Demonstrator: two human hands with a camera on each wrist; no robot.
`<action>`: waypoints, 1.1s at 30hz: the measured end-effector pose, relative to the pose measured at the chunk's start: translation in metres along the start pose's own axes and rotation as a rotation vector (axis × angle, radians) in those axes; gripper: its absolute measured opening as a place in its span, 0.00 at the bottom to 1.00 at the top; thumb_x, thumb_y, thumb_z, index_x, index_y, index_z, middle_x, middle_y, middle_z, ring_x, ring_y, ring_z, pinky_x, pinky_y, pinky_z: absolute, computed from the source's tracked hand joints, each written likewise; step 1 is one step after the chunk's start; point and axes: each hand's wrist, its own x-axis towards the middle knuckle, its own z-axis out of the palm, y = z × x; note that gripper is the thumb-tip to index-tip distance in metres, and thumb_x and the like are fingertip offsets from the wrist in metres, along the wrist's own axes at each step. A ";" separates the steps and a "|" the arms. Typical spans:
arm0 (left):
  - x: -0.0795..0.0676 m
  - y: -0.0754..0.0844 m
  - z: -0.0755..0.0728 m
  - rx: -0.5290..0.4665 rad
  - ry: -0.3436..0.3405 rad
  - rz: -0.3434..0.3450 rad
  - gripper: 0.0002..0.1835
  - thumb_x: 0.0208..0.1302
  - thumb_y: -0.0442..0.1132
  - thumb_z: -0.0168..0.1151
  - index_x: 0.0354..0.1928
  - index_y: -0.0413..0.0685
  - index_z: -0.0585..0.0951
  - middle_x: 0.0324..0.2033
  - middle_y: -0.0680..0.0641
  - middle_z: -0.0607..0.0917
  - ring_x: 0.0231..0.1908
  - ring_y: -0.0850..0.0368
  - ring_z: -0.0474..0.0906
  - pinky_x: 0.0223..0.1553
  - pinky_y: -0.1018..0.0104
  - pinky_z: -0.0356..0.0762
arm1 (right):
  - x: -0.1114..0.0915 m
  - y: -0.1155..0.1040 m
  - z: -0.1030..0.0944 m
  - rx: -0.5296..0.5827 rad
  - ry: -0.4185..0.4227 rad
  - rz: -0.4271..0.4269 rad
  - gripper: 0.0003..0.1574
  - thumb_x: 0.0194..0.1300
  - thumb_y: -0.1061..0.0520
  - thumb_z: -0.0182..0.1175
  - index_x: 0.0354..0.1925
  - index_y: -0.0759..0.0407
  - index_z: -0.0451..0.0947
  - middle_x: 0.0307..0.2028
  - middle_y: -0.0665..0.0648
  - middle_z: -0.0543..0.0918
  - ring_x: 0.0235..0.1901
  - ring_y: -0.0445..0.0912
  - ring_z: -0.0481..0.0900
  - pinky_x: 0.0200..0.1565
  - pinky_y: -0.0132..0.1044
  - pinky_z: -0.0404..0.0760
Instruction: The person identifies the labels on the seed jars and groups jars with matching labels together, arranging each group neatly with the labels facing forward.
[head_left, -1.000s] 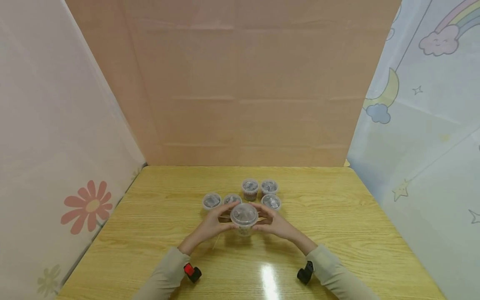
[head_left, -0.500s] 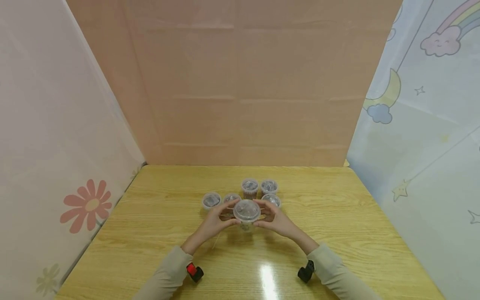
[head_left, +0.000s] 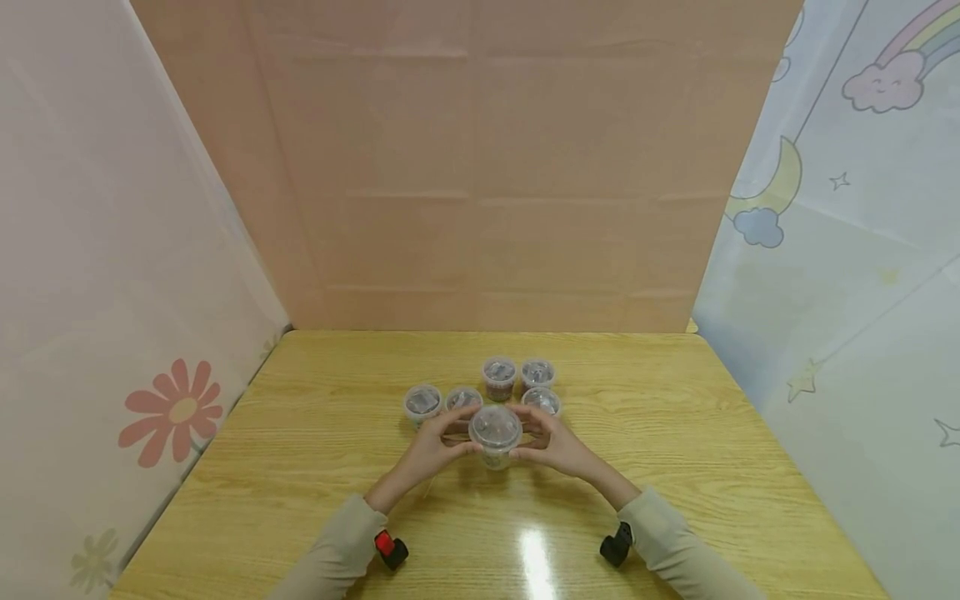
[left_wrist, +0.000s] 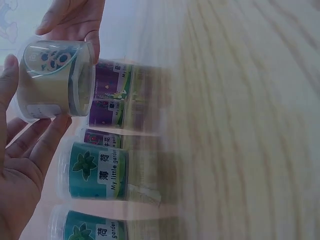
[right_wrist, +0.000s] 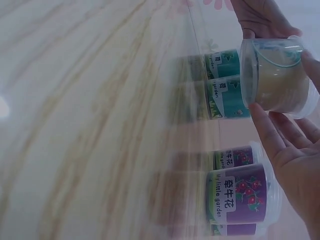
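Note:
A clear plastic lidded cup is held upright a little above the table by both hands. My left hand grips its left side, thumb toward me and fingers behind. From the other side my right hand grips it the same way. In the left wrist view the cup shows a printed picture on its wall and pale beige contents. Just behind it stand two teal-labelled cups on the left. Purple-labelled cups reading "My little garden" stand to the right.
The wooden table reaches back to a brown paper-like backdrop. Patterned sheets hang at both sides. A thin pale strip lies beside a teal-labelled cup.
Both hands have shifted the held cup slightly to the right. It moved a little up in the head view, then back down. The standing cups have stayed put.

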 end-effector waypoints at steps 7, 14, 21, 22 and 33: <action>0.000 -0.022 0.005 0.027 -0.003 0.019 0.33 0.52 0.38 0.68 0.62 0.44 0.70 0.57 0.43 0.74 0.50 0.45 0.77 0.43 0.70 0.80 | -0.003 0.006 -0.003 -0.045 -0.017 0.006 0.43 0.58 0.59 0.64 0.67 0.63 0.56 0.59 0.65 0.68 0.53 0.52 0.75 0.45 0.42 0.81; 0.001 -0.031 0.007 0.065 -0.023 0.101 0.33 0.51 0.45 0.68 0.62 0.48 0.71 0.56 0.45 0.75 0.49 0.51 0.79 0.46 0.70 0.79 | -0.006 0.007 -0.002 -0.073 -0.012 0.050 0.45 0.56 0.58 0.66 0.67 0.60 0.57 0.60 0.64 0.68 0.53 0.62 0.72 0.47 0.43 0.81; -0.001 -0.026 0.008 0.099 -0.040 0.076 0.34 0.49 0.42 0.69 0.61 0.47 0.72 0.55 0.45 0.76 0.49 0.50 0.78 0.47 0.64 0.79 | -0.008 -0.008 0.002 -0.083 -0.035 0.070 0.47 0.56 0.62 0.66 0.68 0.67 0.54 0.63 0.68 0.65 0.54 0.65 0.71 0.48 0.48 0.80; -0.001 -0.026 0.008 0.100 -0.040 0.068 0.34 0.49 0.42 0.69 0.61 0.46 0.72 0.55 0.45 0.76 0.50 0.49 0.78 0.48 0.62 0.79 | -0.008 -0.011 0.002 -0.081 -0.039 0.074 0.46 0.56 0.62 0.66 0.67 0.68 0.54 0.63 0.68 0.64 0.54 0.66 0.71 0.48 0.49 0.80; -0.002 -0.028 0.008 0.147 -0.073 0.039 0.34 0.49 0.40 0.69 0.61 0.43 0.71 0.56 0.44 0.75 0.51 0.51 0.77 0.49 0.64 0.78 | -0.008 -0.024 0.005 -0.131 -0.053 0.080 0.45 0.56 0.62 0.66 0.66 0.72 0.56 0.63 0.70 0.63 0.52 0.65 0.72 0.48 0.50 0.79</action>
